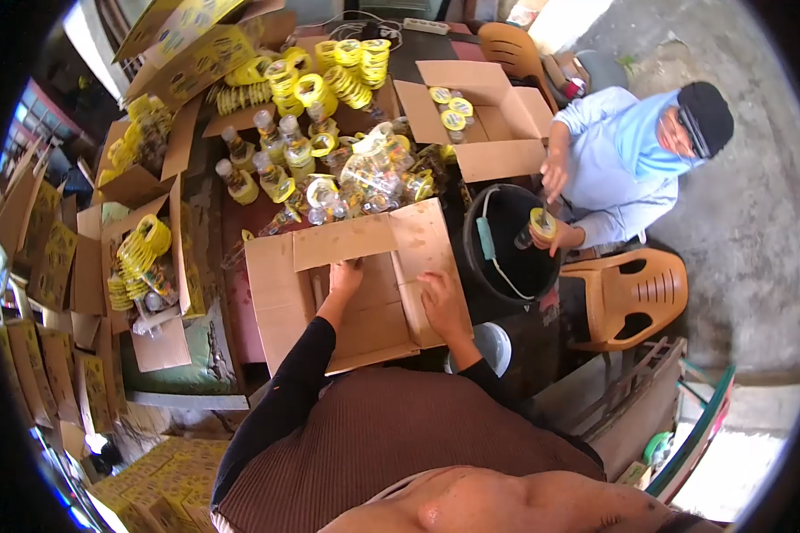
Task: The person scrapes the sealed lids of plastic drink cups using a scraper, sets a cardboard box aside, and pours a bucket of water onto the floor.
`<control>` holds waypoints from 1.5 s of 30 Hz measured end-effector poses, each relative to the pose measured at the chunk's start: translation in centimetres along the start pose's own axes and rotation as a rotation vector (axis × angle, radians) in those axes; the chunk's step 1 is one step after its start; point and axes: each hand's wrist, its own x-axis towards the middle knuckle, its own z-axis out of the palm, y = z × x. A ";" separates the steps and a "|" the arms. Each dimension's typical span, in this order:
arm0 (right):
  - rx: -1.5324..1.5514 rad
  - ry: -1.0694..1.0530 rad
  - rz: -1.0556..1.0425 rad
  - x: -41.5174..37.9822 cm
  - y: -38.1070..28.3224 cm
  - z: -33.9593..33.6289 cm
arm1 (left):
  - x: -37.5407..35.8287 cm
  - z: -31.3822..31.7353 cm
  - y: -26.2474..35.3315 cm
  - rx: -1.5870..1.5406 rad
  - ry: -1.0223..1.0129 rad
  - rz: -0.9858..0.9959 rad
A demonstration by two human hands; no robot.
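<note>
Straight ahead of the person, at twelve o'clock on the bench (240, 215), an open carton (274, 284) lies with its flaps folded outward. The left hand (347, 277) reaches in at the far side, fingertips just under the twelve-o'clock flap; from here I can't tell whether it grips anything. The right hand (442, 302) is loosely spread, touching the flap on the three-o'clock side, and seems to hold nothing else.

My reading is that the step in hand is getting this box opened out and its inside squared up. I'd say the next move calls for the right hand to press its flap well back, while the left works along the inner wall.

Glass bottles (298, 153) stand apart from the box at eleven o'clock; a black bucket (500, 266) sits near it at two.
</note>
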 end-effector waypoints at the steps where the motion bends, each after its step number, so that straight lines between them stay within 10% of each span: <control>1: 0.041 -0.003 0.035 -1.1 0.2 -0.3 | 0.6 1.5 -1.0 0.081 0.114 0.015; 4: 0.038 -0.009 0.070 -3.0 0.4 -2.0 | 2.1 -2.1 3.0 -0.279 0.112 -0.012; 8: 0.036 -0.010 0.121 -4.7 0.6 -4.4 | 2.9 -3.6 5.4 0.061 -0.074 -0.070; 21: 0.023 0.093 0.186 -9.9 5.6 -12.7 | -3.3 -6.1 7.9 -0.190 0.318 -0.144; 41: -0.527 0.236 0.637 -12.9 29.1 -15.0 | -8.3 -6.7 10.9 0.308 -0.140 -0.338; 45: -0.552 0.186 0.666 -13.3 30.3 -15.0 | -9.8 -8.6 11.4 -0.107 -0.106 -0.520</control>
